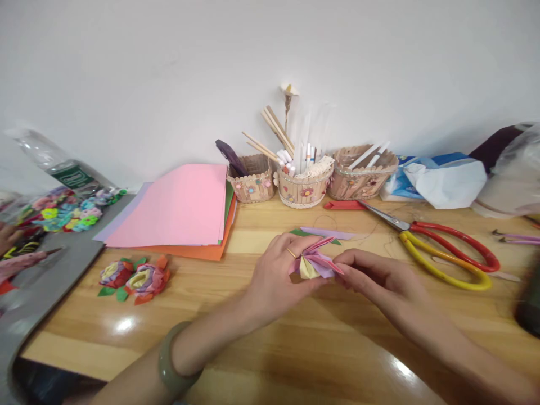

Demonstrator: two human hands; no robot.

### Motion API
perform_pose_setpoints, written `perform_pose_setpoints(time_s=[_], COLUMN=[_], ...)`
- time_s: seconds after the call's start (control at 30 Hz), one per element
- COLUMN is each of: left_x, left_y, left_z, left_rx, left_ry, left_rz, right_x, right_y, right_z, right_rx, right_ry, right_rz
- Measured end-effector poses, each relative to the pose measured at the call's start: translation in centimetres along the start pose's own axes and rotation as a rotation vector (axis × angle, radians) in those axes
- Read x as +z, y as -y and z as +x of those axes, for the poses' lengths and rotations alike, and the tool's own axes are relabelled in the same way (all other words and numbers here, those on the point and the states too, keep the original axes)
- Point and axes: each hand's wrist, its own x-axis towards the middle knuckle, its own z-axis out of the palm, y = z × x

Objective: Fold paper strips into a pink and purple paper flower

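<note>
A folded paper flower (317, 264) in pink, lilac and pale yellow is held between both hands over the wooden table. My left hand (276, 275), with a ring on one finger, is closed around its left side. With thumb and forefinger, my right hand (371, 278) pinches a pink petal tip on the right. Just behind the hands lie a green paper piece (302, 232) and a lilac paper strip (331, 233). To the left rest two finished-looking paper flowers, one red and lilac (116, 274), the other pink and orange (148, 280).
Large scissors (447, 244) with red and yellow handles lie at the right. Colored paper sheets (169, 208) are stacked at left. Decorated baskets (304, 188) of sticks and pens line the wall. A tissue pack (445, 180) and a plastic bottle (63, 163) stand farther out.
</note>
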Motion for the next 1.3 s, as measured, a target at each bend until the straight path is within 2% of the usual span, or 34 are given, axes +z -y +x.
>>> perform_pose_setpoints(time_s=[0.1,0.23,0.47,0.77,0.87,0.97,1.03,1.1,1.2,1.3], left_x=[0.1,0.4,0.8,1.1,0.9,0.6,0.4,0.3,0.3,0.4], left_y=[0.2,0.4,0.2,-0.1,-0.5,-0.6,-0.5,-0.2,0.0,0.1], left_z=[0.0,-0.2,-0.6,-0.8,-0.6,-0.3,-0.1,0.1,0.1,0.0], left_rx=[-0.004,-0.029,-0.102,-0.129,-0.204,-0.339,-0.412,-0.443,-0.426,-0.440], left_ry=[0.006,-0.010,-0.010,-0.072,-0.040,0.008,0.017,0.045,0.101,0.120], left_rz=[0.008,-0.167,-0.428,-0.499,-0.577,-0.718,-0.821,-0.906,-0.992,-1.004], right_x=[0.0,0.3,0.7,1.0,0.9,0.6,0.4,0.1,-0.3,-0.3], right_y=[0.0,-0.3,-0.6,-0.5,-0.7,-1.0,-1.2,-1.2,-1.2,-1.1], right_z=[0.4,0.7,0.5,0.3,0.4,0.6,0.6,0.4,0.2,0.0], right_rx=[0.090,0.122,0.110,0.103,0.113,0.134,0.140,0.115,0.021,-0.089], right_ry=[0.065,0.078,0.104,0.084,0.104,0.095,0.059,-0.039,-0.242,-0.306], right_rz=[0.187,0.264,0.250,0.208,0.204,0.171,0.151,0.154,0.146,0.061])
